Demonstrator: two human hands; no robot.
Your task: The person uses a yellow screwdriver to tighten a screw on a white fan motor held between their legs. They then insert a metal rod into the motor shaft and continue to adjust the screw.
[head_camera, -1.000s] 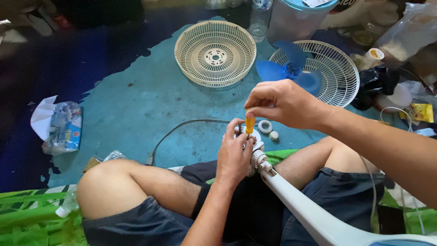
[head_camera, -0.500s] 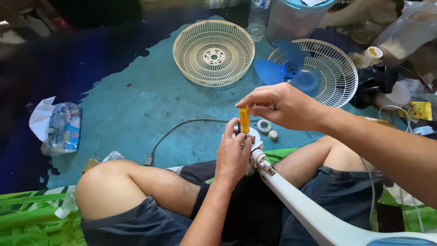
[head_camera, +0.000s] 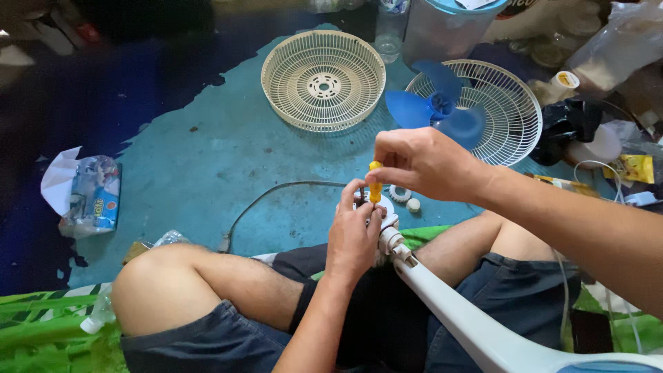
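From the head camera, the left hand [head_camera: 356, 238] wraps around the top of the white plastic fan stand [head_camera: 469, 321], fingers curled tight on its small white fitting to steady it over the lap. The right hand [head_camera: 425, 164] pinches a yellow-handled screwdriver [head_camera: 375, 186] upright, tip down into that fitting, so the tool stands in line with the part it bears on.

On the teal floor beyond lie a cream round fan grille [head_camera: 323, 79] and a second white grille [head_camera: 507, 114] bearing the blue fan blade [head_camera: 435, 110]. A small white toothed ring [head_camera: 400, 193] and white cap [head_camera: 413, 204] sit just beside the hands; a grey cord [head_camera: 276, 193] curves left.
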